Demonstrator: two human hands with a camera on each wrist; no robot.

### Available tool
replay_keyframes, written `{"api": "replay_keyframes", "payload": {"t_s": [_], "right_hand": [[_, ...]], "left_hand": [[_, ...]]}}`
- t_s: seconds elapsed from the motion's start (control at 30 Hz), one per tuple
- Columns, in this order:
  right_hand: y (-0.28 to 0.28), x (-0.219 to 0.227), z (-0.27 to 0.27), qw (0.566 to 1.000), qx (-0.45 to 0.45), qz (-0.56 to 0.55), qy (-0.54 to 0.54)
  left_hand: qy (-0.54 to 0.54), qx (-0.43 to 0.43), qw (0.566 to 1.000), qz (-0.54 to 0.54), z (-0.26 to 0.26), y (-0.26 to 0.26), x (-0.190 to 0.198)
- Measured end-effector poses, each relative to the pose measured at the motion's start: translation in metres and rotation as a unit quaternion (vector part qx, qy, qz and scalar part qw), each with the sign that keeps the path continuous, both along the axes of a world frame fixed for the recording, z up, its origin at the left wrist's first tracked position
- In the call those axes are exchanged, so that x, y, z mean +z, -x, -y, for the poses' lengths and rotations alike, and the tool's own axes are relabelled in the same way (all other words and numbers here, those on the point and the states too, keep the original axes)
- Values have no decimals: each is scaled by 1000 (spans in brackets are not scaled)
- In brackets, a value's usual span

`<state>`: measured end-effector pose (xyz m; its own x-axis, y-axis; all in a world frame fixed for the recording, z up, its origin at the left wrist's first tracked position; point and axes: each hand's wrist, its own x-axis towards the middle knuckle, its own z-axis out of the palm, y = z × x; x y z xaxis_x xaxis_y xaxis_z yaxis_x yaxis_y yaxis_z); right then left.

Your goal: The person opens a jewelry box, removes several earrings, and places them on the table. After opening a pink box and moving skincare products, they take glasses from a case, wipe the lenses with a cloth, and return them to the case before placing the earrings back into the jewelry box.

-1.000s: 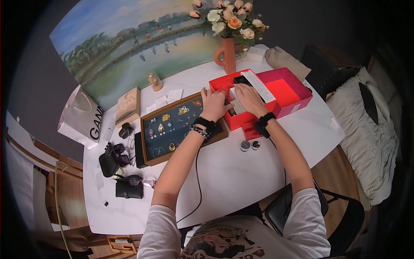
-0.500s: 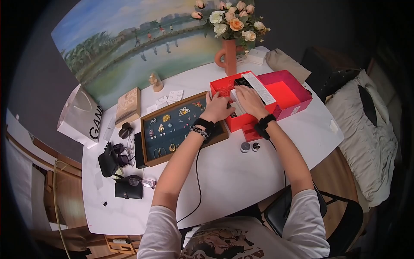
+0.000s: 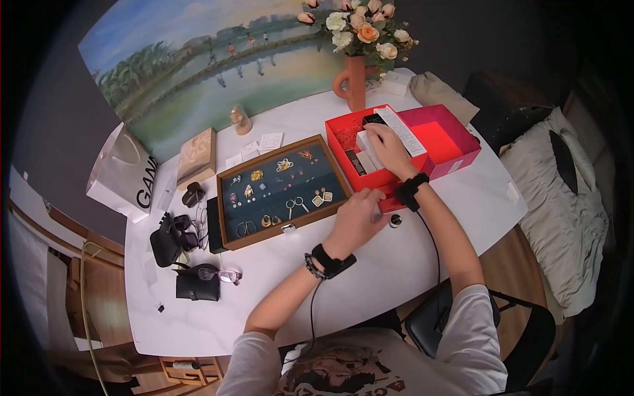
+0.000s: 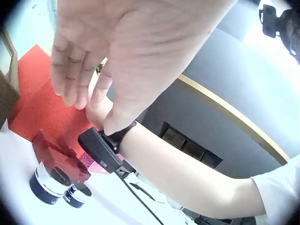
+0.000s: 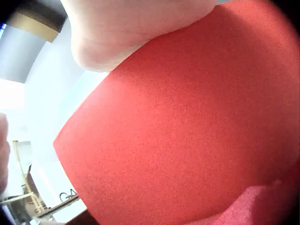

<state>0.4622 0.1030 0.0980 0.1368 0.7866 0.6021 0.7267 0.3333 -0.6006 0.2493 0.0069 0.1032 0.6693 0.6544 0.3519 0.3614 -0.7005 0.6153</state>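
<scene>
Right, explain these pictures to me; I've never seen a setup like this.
There's no robot here: a person works with bare hands, wearing cameras. The widest picture looks down from the head; the other two come from the left and right wrists.

On the white table are a jewellery tray, an open red box, glasses, a paper bag and a vase of flowers.

The left hand is near two small round containers, visibly holding nothing. The right hand reaches into the red box, at a white box; whether it grips is unclear.
</scene>
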Motion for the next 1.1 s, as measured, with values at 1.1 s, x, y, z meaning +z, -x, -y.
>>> {"api": "replay_keyframes", "payload": {"t_s": [1.1], "right_hand": [[-22,-70,126,933,35,-285,216]], "left_hand": [[72,-34,995,-67,12,16,-62]]}}
